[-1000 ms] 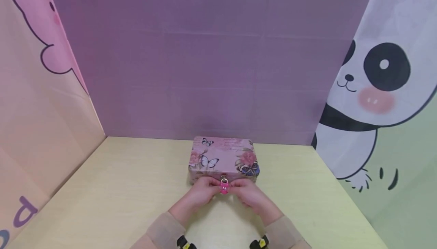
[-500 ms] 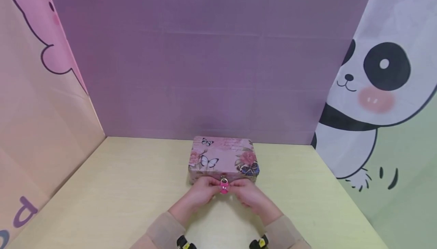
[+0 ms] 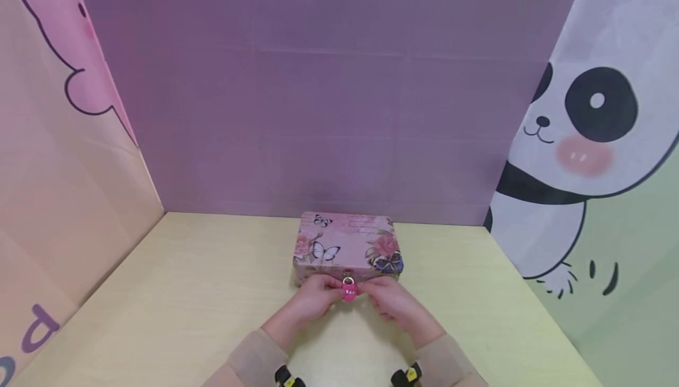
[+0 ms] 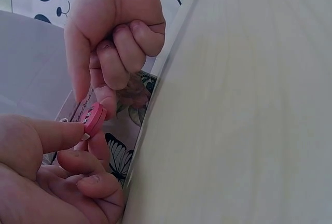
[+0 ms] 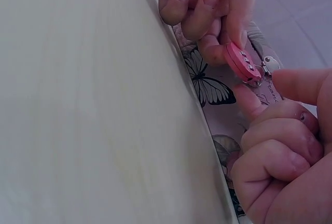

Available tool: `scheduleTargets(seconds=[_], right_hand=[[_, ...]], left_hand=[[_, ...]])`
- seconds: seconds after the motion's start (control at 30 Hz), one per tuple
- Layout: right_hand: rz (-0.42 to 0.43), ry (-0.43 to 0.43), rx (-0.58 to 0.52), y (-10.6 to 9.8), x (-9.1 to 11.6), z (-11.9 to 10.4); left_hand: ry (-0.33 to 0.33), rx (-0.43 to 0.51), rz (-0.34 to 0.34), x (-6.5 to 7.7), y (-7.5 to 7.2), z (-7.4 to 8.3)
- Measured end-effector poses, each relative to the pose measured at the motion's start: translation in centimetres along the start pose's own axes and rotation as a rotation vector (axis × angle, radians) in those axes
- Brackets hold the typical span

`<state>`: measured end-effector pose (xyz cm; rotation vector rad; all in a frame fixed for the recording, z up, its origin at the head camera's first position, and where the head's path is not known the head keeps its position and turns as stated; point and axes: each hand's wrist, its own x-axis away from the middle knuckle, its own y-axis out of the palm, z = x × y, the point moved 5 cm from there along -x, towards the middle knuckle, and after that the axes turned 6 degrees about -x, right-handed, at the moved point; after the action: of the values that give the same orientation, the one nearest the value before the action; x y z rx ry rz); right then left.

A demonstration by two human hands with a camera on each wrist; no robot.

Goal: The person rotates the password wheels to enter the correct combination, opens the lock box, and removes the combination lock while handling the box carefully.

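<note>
A small pink combination padlock (image 3: 349, 291) with number dials hangs by its shackle at the front clasp (image 5: 270, 64) of a pink box (image 3: 347, 240) printed with butterflies and roses. My left hand (image 3: 318, 296) pinches the padlock between thumb and index finger. My right hand (image 3: 395, 301) is at the padlock's other side. Its index finger (image 5: 250, 101) reaches close to the lock body, and its thumb (image 5: 295, 85) is extended and apart from the lock. The remaining right fingers are curled in toward the palm. Whether the right index finger touches the lock, I cannot tell.
The box stands with its lid closed on a pale wooden table (image 3: 212, 281), near the purple back panel (image 3: 329, 110). Side panels carry a panda picture (image 3: 599, 104) on the right and a pink figure (image 3: 53, 22) on the left.
My right hand has shifted slightly right, away from the padlock, and more of the dial face shows. The left hand and the box have stayed in place.
</note>
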<state>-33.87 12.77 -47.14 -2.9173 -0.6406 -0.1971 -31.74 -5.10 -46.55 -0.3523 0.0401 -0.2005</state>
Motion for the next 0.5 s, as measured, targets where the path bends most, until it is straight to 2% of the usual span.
scheduleTargets(seconds=[0.27, 0.5], right_hand=[[-0.031, -0.026, 0.078, -0.04, -0.12, 0.29], [-0.056, -0.061, 0.105, 0.39, -0.25, 0.39]], left_hand=[[0.007, 0.019, -0.016, 0.1, -0.01, 0.1], [-0.014, 0.034, -0.023, 0.19, -0.09, 0.2]])
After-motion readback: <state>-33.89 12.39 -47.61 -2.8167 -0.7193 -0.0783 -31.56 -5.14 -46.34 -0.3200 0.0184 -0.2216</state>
